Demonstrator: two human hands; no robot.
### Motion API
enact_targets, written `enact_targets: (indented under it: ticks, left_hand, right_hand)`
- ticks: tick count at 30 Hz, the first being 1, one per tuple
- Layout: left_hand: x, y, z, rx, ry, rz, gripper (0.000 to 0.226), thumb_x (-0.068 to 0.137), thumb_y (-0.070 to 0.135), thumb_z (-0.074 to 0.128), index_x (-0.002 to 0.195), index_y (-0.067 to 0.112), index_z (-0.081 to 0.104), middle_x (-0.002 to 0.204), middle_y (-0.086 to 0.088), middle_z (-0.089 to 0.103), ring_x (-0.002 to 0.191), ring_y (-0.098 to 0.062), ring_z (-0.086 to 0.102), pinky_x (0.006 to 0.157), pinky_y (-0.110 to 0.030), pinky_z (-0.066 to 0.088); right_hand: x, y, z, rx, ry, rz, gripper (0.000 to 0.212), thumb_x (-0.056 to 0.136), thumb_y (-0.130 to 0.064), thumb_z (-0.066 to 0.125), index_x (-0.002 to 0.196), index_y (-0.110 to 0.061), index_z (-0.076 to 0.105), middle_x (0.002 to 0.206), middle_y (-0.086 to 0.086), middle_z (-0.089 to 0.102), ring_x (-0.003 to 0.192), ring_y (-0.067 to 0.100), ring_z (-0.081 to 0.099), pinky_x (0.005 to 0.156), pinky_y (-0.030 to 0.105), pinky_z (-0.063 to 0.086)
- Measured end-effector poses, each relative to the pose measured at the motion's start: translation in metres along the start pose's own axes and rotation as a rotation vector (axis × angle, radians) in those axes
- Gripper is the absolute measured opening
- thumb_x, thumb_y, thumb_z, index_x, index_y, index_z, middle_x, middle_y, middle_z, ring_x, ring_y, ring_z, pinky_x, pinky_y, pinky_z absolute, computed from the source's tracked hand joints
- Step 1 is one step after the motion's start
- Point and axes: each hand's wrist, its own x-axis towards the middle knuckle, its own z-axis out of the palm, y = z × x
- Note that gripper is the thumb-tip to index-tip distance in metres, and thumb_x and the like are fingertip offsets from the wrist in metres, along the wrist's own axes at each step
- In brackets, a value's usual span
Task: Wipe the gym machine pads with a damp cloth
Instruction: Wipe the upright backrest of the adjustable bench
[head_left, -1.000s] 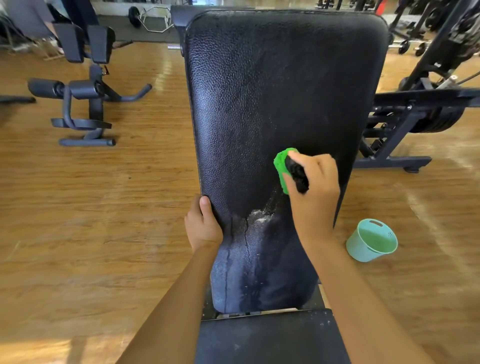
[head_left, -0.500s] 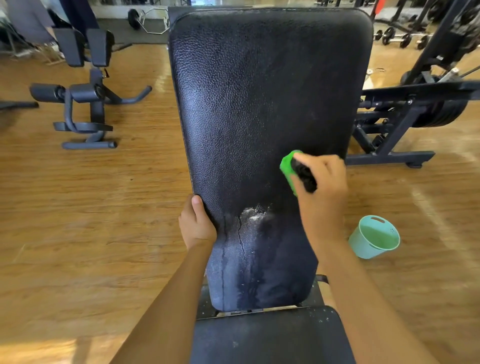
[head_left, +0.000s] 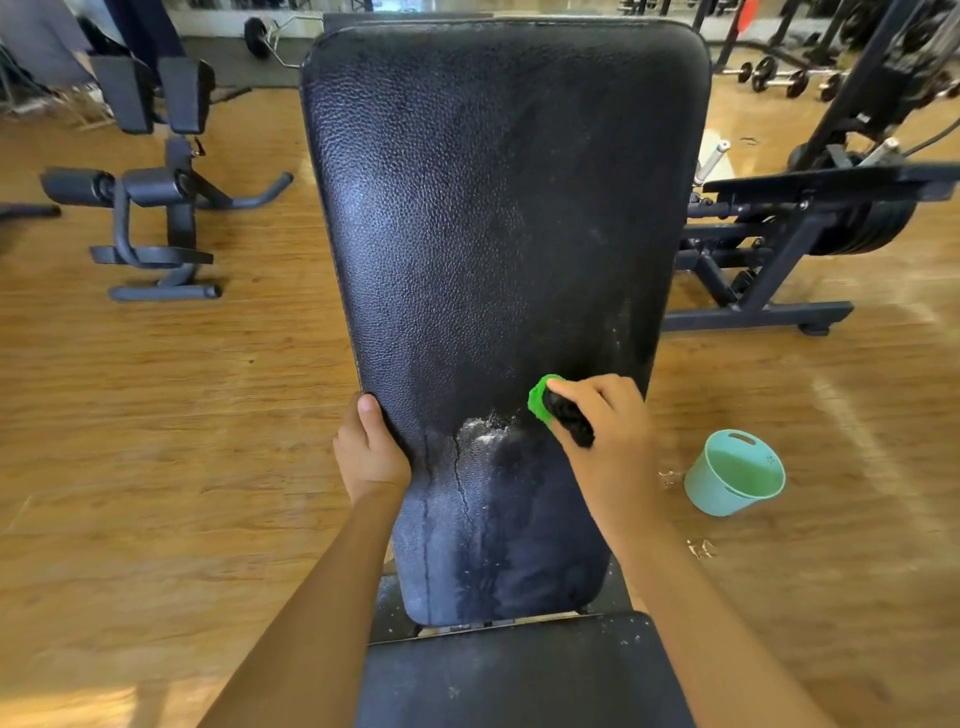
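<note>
On the wooden floor (head_left: 182, 415) at far left stands a dark leg machine (head_left: 156, 218) with roller pads. Right of it, the left hand (head_left: 371, 452) grips the left edge of the upright black back pad (head_left: 498, 208), thumb on the front face and fingers wrapped behind. The pad's lower part shows wet streaks and a whitish patch. Just right of that patch, the right hand (head_left: 613, 436) is curled round a bunched green cloth (head_left: 543, 400) with a dark part, holding it against the pad's lower right area. Below lies the seat pad (head_left: 519, 675). Further right, a teal bucket (head_left: 709, 491) sits on the floor, with a plate-loaded machine (head_left: 779, 249) beyond it.
</note>
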Motion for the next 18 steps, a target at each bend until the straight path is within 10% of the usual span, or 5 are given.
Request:
enact_targets:
  ticks: [8, 18]
  left_hand:
    - [0.0, 0.0, 0.001, -0.009, -0.01, -0.017, 0.071, 0.074, 0.068, 0.013, 0.08, 0.006, 0.047, 0.066, 0.006, 0.044, 0.073, -0.024, 0.041, 0.066, -0.034, 0.027]
    - [0.001, -0.001, 0.001, 0.016, -0.008, -0.045, 0.067, 0.083, 0.063, 0.017, 0.079, 0.004, 0.048, 0.066, 0.001, 0.045, 0.074, -0.025, 0.043, 0.069, -0.041, 0.032]
  right_hand:
    - [0.068, 0.009, -0.029, 0.046, 0.26, 0.084, 0.029, 0.083, -0.015, 0.066, 0.11, -0.006, 0.066, 0.1, 0.012, 0.06, 0.094, 0.022, 0.052, 0.086, 0.008, 0.034]
    - [-0.014, 0.028, -0.008, -0.004, 0.084, 0.13, 0.037, 0.07, 0.0, 0.081, 0.105, -0.004, 0.068, 0.093, 0.01, 0.062, 0.088, 0.013, 0.049, 0.077, 0.013, 0.038]
